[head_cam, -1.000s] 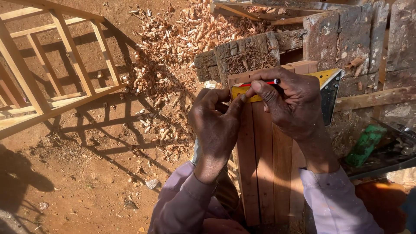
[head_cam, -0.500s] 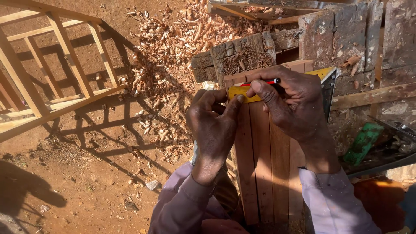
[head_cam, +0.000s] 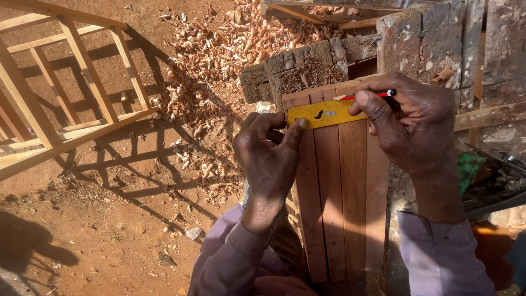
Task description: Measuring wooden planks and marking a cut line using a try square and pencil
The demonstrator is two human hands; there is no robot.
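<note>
We mark across a set of upright wooden slats (head_cam: 339,186) with a yellow square (head_cam: 323,113) and a red pencil (head_cam: 368,95).

The slats run lengthwise toward us; the square lies crosswise near their far end. Our left hand (head_cam: 269,159), fingers curled, pins the square's left end with thumb and fingertip. Our right hand (head_cam: 413,123), closed around the pencil, sits at the slats' right edge, pencil parallel to the square just beyond its far edge.

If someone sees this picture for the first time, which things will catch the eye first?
At centre, the left hand presses a yellow square across a bundle of reddish wooden slats, while the right hand holds a red pencil along its upper edge. Behind lie wood shavings; a pale wooden frame stands at left.
</note>
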